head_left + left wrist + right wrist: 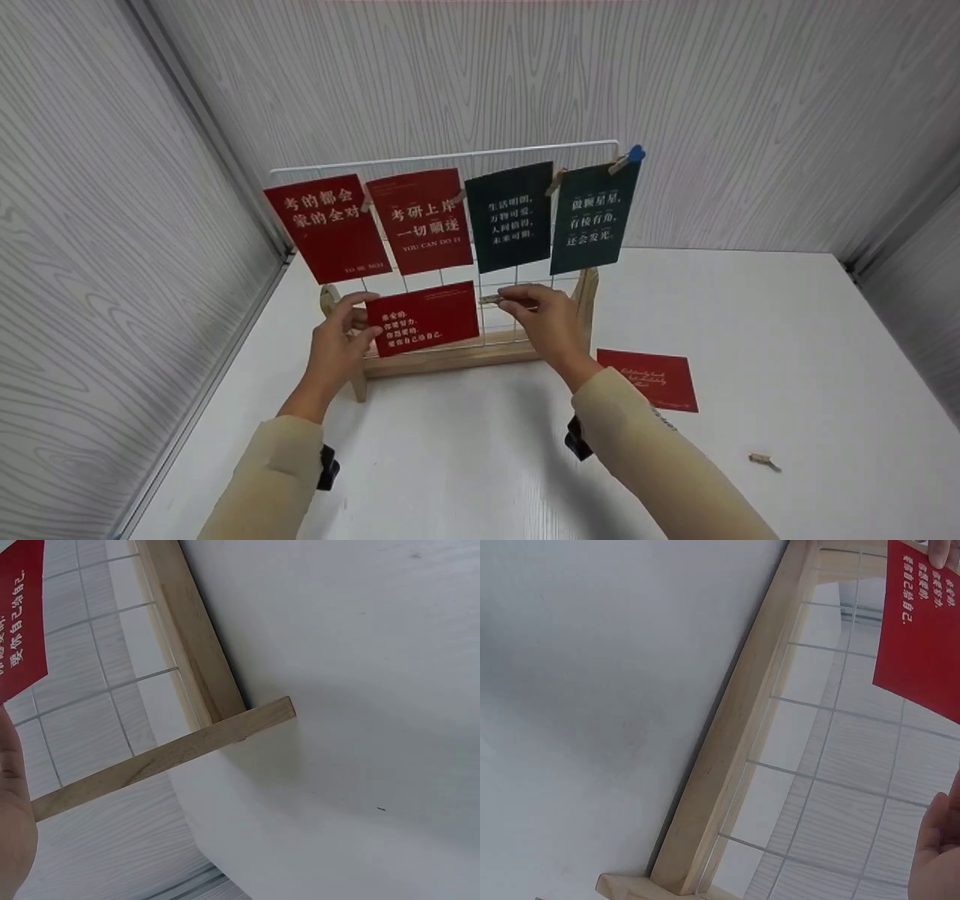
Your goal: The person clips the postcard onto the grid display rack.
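Note:
My left hand pinches the left edge of a red card with white lettering, held against the lower part of a white wire grid. Between thumb and fingertips, my right hand grips a small wooden clothespin just off the card's right edge. In the right wrist view, the same red card overlaps the grid, with a left thumb on it. Above hang two red cards and two dark green cards, with small clips at their upper edges.
The grid stands in a wooden base on the white table. Another red card lies flat beside my right forearm. Farther right rests a loose clothespin. A blue heart clip tops the rightmost green card. Grey panels enclose the table's back and left.

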A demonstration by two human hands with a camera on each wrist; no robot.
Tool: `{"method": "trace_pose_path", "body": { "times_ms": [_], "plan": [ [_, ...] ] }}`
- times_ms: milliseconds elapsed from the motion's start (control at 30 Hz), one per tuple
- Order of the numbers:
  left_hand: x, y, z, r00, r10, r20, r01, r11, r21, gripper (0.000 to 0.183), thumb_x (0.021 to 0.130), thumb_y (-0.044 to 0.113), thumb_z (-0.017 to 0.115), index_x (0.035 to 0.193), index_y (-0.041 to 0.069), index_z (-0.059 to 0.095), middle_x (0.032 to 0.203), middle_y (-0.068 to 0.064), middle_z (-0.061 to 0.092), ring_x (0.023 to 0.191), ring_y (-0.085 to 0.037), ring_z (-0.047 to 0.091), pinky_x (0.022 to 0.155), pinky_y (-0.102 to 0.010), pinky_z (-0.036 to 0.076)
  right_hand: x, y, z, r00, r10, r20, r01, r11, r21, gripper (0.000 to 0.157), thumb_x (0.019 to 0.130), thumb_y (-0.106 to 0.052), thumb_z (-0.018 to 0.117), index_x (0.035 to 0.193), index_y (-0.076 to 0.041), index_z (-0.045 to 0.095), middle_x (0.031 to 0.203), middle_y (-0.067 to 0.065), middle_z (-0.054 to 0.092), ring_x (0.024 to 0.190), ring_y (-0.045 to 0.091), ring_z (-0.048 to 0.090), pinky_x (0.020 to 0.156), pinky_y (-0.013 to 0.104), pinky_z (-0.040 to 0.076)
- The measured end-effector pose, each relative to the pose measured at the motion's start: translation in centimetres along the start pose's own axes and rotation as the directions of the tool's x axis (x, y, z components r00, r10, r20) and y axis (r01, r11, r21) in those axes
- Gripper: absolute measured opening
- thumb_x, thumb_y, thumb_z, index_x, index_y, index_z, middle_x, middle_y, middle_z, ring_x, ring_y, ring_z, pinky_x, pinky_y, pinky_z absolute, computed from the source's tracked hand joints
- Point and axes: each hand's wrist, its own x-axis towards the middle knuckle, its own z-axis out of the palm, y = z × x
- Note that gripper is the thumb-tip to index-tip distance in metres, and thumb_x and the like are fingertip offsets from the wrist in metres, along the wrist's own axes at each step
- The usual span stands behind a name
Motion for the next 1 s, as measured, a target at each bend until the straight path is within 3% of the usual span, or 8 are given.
{"method": "trace_pose_path", "body": {
  "times_ms": [167,367,600,800,1000],
  "plan": [
    [0.3,0.0,0.1,1.0,0.006,-0.006,-0.006,1.0,0.005,0.045,0.091,0.003,0.062,0.131,0.018,0.048,0.103,-0.008,0.064,0.092,-0.019,0.059,0.072,-0.033,0.046,0.4,-1.2,1.1,1.0,-0.009,-0.022,0.011,0.997,0.082,0.018,0.086,-0.009,0.07,0.104,-0.011,0.073,0.097,-0.004,0.069,0.084,0.01,0.062,0.077,0.023,0.052],
    [0.4,0.1,0.2,0.999,0.035,-0.029,-0.034,0.999,0.01,0.045,0.09,0.001,0.063,0.13,0.017,0.05,0.102,-0.008,0.063,0.092,-0.02,0.06,0.069,-0.029,0.047,0.4,-2.0,2.8,0.996,-0.045,-0.081,0.055,0.992,0.117,0.015,0.086,-0.007,0.069,0.101,-0.006,0.072,0.098,0.001,0.068,0.083,0.011,0.063,0.075,0.023,0.052],
    [0.4,0.2,0.2,0.998,0.036,-0.054,-0.035,0.999,0.023,0.044,0.09,0.0,0.063,0.129,0.017,0.051,0.103,-0.008,0.063,0.093,-0.019,0.059,0.071,-0.032,0.047,0.3,-2.6,4.4,0.987,-0.056,-0.153,0.081,0.983,0.162,0.015,0.087,-0.006,0.068,0.101,-0.005,0.072,0.099,0.003,0.068,0.087,0.011,0.064,0.077,0.021,0.052],
    [0.5,0.3,0.2,0.997,0.033,-0.067,-0.031,0.999,0.026,0.044,0.09,0.002,0.064,0.129,0.018,0.052,0.102,-0.008,0.062,0.094,-0.019,0.058,0.072,-0.034,0.048,0.6,-3.0,5.3,0.978,-0.054,-0.202,0.084,0.986,0.142,0.015,0.087,-0.007,0.067,0.101,-0.005,0.072,0.098,0.003,0.067,0.087,0.011,0.063,0.075,0.02,0.052],
    [0.5,0.4,0.3,0.996,0.026,-0.088,-0.023,0.999,0.031,0.044,0.09,0.003,0.064,0.129,0.019,0.052,0.102,-0.008,0.062,0.094,-0.02,0.057,0.074,-0.035,0.049,0.7,-3.6,5.6,0.979,-0.041,-0.201,0.064,0.992,0.112,0.016,0.089,-0.007,0.066,0.105,-0.007,0.071,0.099,0.002,0.066,0.089,0.011,0.063,0.075,0.019,0.052]
  ]
}}
